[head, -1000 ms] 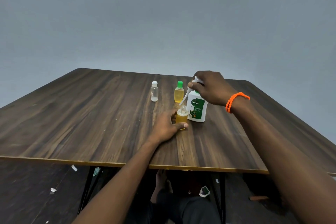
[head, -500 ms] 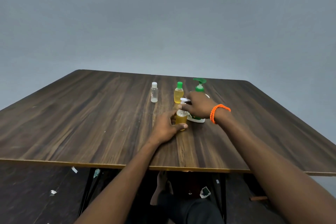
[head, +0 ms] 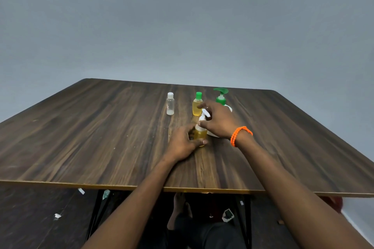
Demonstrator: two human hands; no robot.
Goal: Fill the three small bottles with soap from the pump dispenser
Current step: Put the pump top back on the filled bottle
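Clear bottle [head: 170, 103], white-capped, nearly empty, upright far left, well apart. Left hand [head: 183, 143] wraps amber bottle [head: 200, 134], steadying base on table [head: 81, 137]. Right hand [head: 217, 120] pinches white spray cap [head: 204, 116] at its neck, apparently for seating. Green-capped bottle [head: 197, 105] stands behind; pump dispenser [head: 221, 97] rightmost. Versus 0.5 s ago: right fingers lower onto neck.
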